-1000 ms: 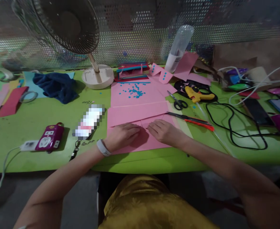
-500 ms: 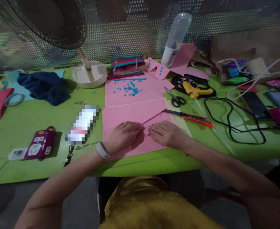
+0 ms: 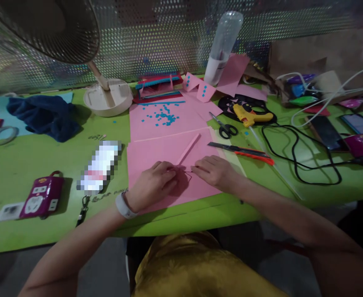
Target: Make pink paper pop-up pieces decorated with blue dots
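My left hand rests on a stack of pink paper, its fingers closed on a narrow pink paper strip. One end of the strip slants up and away from the fingertips, to the right. Close by on the right, my right hand has its fingers pressed together on the near part of the strip, which lies in shadow between both hands. A utility knife with an orange-red handle lies just beyond the right hand, with black-handled scissors behind it.
Small blue paper bits are scattered on a pink sheet. A fan, an upturned bottle and a yellow glue gun stand or lie behind. Left are a phone and a purple power adapter; black cable loops at right.
The strip's free end has swung left and now points more steeply away from me. My hands have drawn slightly apart, the left one moving left. The camera view has shifted a little.
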{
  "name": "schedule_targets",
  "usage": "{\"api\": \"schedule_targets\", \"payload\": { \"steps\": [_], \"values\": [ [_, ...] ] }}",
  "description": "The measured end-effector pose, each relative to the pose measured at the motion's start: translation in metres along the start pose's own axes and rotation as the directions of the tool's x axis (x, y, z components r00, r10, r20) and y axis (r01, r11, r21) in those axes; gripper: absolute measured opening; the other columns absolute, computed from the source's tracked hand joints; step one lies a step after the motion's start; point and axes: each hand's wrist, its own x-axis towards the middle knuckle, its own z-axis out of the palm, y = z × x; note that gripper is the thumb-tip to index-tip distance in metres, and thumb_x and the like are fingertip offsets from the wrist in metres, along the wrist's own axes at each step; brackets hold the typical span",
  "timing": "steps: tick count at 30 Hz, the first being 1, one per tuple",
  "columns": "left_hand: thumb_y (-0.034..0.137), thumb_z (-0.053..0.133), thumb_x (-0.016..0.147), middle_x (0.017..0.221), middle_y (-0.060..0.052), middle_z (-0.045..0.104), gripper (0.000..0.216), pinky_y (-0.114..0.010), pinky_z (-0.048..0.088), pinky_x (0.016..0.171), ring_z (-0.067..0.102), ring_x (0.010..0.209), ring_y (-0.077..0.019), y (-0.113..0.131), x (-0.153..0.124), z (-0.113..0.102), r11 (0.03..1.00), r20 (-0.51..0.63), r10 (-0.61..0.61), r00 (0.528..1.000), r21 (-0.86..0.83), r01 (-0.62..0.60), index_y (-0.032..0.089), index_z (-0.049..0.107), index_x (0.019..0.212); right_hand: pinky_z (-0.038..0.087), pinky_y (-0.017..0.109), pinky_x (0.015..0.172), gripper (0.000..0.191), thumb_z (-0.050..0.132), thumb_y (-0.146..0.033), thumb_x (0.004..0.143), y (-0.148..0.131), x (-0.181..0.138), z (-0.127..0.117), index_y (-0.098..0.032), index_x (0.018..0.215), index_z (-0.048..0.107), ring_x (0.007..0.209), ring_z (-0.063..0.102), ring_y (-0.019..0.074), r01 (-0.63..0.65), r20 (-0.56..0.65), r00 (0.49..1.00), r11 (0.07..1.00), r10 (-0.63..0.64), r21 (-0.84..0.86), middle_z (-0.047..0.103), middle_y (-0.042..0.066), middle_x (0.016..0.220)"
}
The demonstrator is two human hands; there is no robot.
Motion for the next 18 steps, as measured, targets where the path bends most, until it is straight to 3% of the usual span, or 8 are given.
{"api": "schedule_targets", "payload": {
  "steps": [5,9,13,16,18],
  "values": [
    [0.028,0.049,0.098,0.106,-0.009,0.071,0.028,-0.032,0.059,0.08,0.068,0.094,-0.0185,-0.004,0.002,-0.001,0.993,0.02,0.014,1.0,-0.114,-0.012,0.017,0.064,0.119,0.041,0.034,0.074,0.024,0.046,-0.013,0.098,0.014,-0.003,0.003,-0.017,0.103,0.069,0.086,0.057,0.0196,-0.062,0.009,0.998,0.998,0.061,0.031,0.07,0.008,0.101],
    [0.026,0.048,0.098,0.127,-0.012,0.066,0.034,-0.041,0.056,0.095,0.063,0.116,-0.0244,-0.008,0.002,0.012,0.996,-0.053,0.067,0.996,0.069,-0.063,0.018,0.059,0.129,0.041,0.034,0.074,0.023,0.048,-0.016,0.098,0.016,-0.003,0.003,-0.018,0.1,0.071,0.085,0.058,0.019,-0.095,0.01,0.995,0.991,0.095,0.096,0.07,0.008,0.099],
    [0.026,0.045,0.099,0.146,-0.015,0.052,0.045,-0.046,0.043,0.112,0.048,0.137,-0.0258,-0.011,0.0,0.022,0.979,0.005,0.141,0.99,0.147,-0.14,0.014,0.046,0.143,0.041,0.034,0.074,0.022,0.051,-0.024,0.099,0.011,0.0,0.005,-0.019,0.096,0.072,0.084,0.058,0.0189,-0.163,0.031,0.987,0.974,0.16,0.161,0.069,0.007,0.093],
    [0.028,0.041,0.101,0.147,-0.014,0.051,0.046,-0.046,0.04,0.114,0.046,0.139,-0.0247,-0.013,-0.001,0.023,0.972,0.047,0.155,0.987,0.17,-0.161,0.013,0.044,0.145,0.042,0.033,0.079,0.021,0.054,-0.029,0.098,0.011,0.006,0.008,-0.018,0.092,0.071,0.087,0.059,0.0187,-0.313,0.084,0.949,0.889,0.303,0.335,0.068,0.007,0.092],
    [0.033,0.04,0.102,0.146,-0.015,0.051,0.048,-0.046,0.04,0.114,0.047,0.138,-0.0241,-0.012,-0.001,0.022,0.972,0.06,0.148,0.987,0.172,-0.157,0.011,0.043,0.145,0.044,0.032,0.077,0.018,0.059,-0.031,0.095,0.013,0.011,0.01,-0.018,0.087,0.07,0.085,0.059,0.0179,-0.453,0.178,0.891,0.778,0.419,0.436,0.066,0.006,0.088]
  ]
}}
